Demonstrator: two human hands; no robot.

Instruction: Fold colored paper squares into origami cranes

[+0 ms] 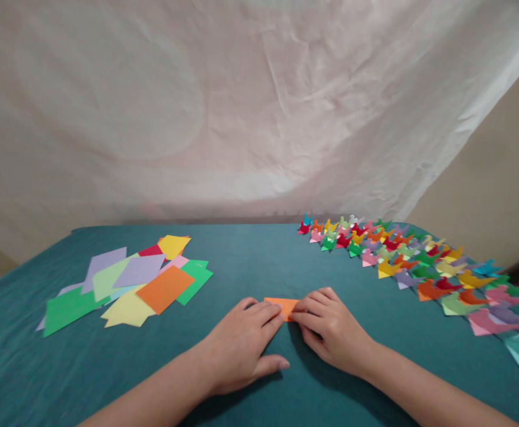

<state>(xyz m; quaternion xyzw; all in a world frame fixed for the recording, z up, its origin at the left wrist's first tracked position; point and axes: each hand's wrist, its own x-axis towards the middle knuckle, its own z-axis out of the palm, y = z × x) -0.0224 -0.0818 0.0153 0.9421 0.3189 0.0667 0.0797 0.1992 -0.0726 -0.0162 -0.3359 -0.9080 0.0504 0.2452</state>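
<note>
A small folded piece of orange paper (287, 306) lies on the teal cloth at the near middle, between my two hands. My left hand (247, 341) rests over its left part, fingers stretched flat on the paper and thumb held apart below. At the right end, my right hand (333, 326) has its fingers curled and its fingertips pressed together on the paper. Both hands cover parts of the paper, so its full outline and folds are hidden.
Loose coloured paper sheets lie in an overlapping pile on the left, an orange sheet (165, 289) on top. Rows of small folded paper birds (432, 290) run along the right side. The teal cloth (250, 261) covers the table; a pale sheet (223, 118) hangs behind.
</note>
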